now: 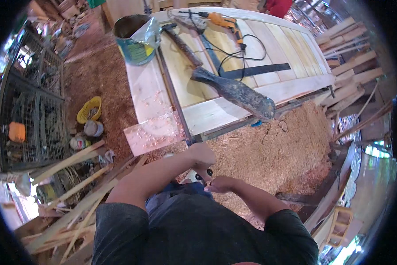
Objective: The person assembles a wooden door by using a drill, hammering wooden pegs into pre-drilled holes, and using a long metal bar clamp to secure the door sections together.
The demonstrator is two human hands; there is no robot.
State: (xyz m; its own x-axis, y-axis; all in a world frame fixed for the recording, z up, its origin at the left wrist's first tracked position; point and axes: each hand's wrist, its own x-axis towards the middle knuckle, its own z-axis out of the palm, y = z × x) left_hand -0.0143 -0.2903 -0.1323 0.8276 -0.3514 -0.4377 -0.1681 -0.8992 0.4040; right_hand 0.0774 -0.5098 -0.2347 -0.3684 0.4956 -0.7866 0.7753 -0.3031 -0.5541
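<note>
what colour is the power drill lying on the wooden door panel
Orange with a black cord, clearest in the head view: power drill.

The pale wooden door panel (233, 57) serves as landmark. Its left plank lies bare. A long dark metal bar clamp (174, 88) runs beside that, then a dark flat-bladed adze (233, 90), a black steel square (251, 70) and an orange power drill (222, 20) with looping cord crowd its middle. A green paint tin (134, 39) blocks its far-left corner. Sawdust heap (269, 150) lies open below its near edge.
</note>
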